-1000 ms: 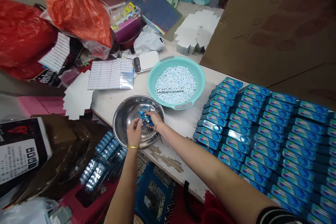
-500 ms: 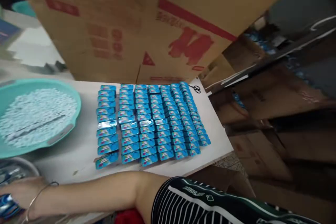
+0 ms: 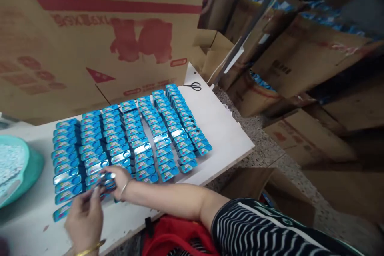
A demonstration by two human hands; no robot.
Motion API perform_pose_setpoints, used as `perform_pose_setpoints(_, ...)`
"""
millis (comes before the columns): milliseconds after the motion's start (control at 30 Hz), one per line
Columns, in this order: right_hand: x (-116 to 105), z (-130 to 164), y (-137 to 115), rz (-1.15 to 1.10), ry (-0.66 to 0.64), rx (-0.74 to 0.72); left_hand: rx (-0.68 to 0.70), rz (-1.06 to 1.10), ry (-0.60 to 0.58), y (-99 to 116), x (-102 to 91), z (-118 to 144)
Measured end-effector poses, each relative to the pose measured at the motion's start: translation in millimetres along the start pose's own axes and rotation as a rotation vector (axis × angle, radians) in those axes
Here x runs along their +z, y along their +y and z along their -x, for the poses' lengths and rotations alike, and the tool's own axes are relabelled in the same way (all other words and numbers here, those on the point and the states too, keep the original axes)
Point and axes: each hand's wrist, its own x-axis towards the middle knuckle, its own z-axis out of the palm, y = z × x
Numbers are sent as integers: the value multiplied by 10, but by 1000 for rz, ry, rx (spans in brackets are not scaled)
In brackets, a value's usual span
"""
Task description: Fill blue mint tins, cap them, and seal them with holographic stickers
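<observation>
Rows of small blue printed packs with a round recess at one end stand close together on the white table. Above the near left rows is my right hand, its fingers closed around small shiny blue and dark pieces, blurred and partly covered. My left hand is just to its left, thumb and fingers pinched together close to these pieces; what it holds, if anything, cannot be made out. In the rightmost row, a few packs carry small dark round pieces at their ends.
A teal basin of pale pellets stands at the left. Black scissors lie at the far right corner of the white table. A tall cardboard box walls the back. Cartons fill the floor at right; a red cloth item is below the near edge.
My right hand has moved from the metal bowl at the left to over the packs, carrying shiny pieces. My left hand has come into view. The camera has turned right.
</observation>
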Motion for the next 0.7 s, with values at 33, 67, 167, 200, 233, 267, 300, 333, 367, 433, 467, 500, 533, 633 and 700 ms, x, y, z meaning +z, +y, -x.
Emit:
perform_pose_setpoints(33,-173,165,-201,-46,-2,-27,4,25,-58,171,190,112)
perform_pose_setpoints(67,-350,333,-397,-83,-10,-59,2,81,-117,332,367,227)
perform_pose_setpoints(167,-915,840,-958,-134,0,-172,-39,268,-279,743,819,553)
perform_pose_setpoints(200,-1114,1004,-1131,-135,3,-199,-53,295,-325,851,952,648)
perform_pose_setpoints(233,-1316,1161,-1292,-139,13,-235,-64,304,-373,944,1082,733)
perform_pose_setpoints(267,-1516,1310,-1439,-134,27,-261,-73,302,-426,1023,1212,808)
perform_pose_setpoints(300,-1710,1449,-1570,-121,57,-290,-79,294,-482,1090,1346,872)
perform_pose_setpoints(333,-1896,1577,-1684,-101,85,-313,-82,287,-536,1148,1486,924)
perform_pose_setpoints(367,-2069,1690,-1782,-84,117,-331,-83,285,-585,1201,1634,962)
perform_pose_setpoints(433,-2370,1871,-1935,-54,154,-357,-80,287,-647,1301,1955,993)
perform_pose_setpoints(467,-2497,1938,-1997,-46,157,-368,-73,272,-655,1354,2127,981)
perform_pose_setpoints(500,-2608,1989,-2055,-41,152,-378,-53,225,-656,1410,2304,951)
perform_pose_setpoints(533,-2705,2025,-2113,-40,142,-390,-24,149,-652,1471,2485,900)
perform_pose_setpoints(633,-2917,2051,-2314,-37,115,-413,86,-141,-664,1667,3028,650)
perform_pose_setpoints(700,-3007,2017,-2470,-34,105,-428,137,-277,-680,1793,3371,440)
